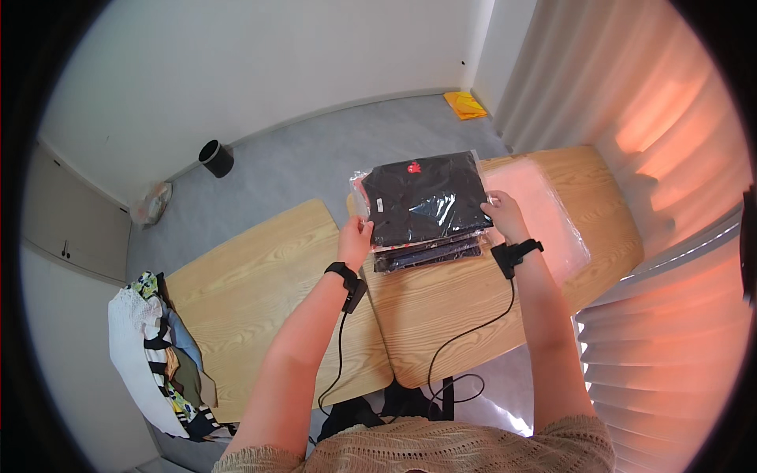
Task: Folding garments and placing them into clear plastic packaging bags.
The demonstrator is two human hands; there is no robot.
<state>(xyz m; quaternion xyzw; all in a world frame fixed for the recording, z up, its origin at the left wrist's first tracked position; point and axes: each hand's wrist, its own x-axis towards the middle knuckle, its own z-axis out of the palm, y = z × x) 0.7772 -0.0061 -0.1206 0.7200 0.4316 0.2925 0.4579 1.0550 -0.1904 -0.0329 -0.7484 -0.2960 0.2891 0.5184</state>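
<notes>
Blk garment (pixel 422 201) w/ red motif (pixel 414 167)

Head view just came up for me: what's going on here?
A person grips a bagged black garment by its side edges, left hand on one, right hand on the other. It is over a stack of bagged garments on a wooden table; whether it rests there is unclear. Clear plastic lies right, loose clothes left.

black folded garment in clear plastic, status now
Bare left hand, bare right hand: holding opposite edges. Black folded garment in clear plastic: over dark bagged garment stack, contact unclear. Nothing visibly blocking.
</notes>
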